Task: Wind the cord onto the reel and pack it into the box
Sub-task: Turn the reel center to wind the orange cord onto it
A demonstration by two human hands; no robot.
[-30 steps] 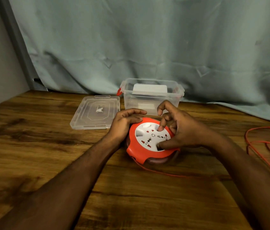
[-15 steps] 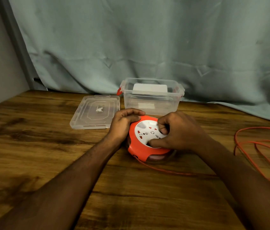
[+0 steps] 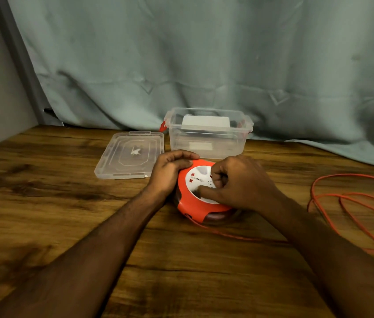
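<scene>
Orange cord (image 3: pixel 351 216) loose right of reel (image 3: pixel 189 204). Clear box (image 3: pixel 206 143) behind reel, white item inside; lid (image 3: pixel 131 154) behind-left. Left hand (image 3: pixel 170 173) grasps reel rim; right hand (image 3: pixel 243 182) curled on white socket face.

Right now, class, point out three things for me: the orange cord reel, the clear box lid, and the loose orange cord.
orange cord reel (image 3: pixel 182 198), head view, on its orange rim at the left.
clear box lid (image 3: pixel 133 154), head view, on its flat middle panel.
loose orange cord (image 3: pixel 351 216), head view, on a loop lying on the table.

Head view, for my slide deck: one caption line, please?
Left hand steadies the reel while right hand turns its white face; cord lies loose, box open behind.
</scene>
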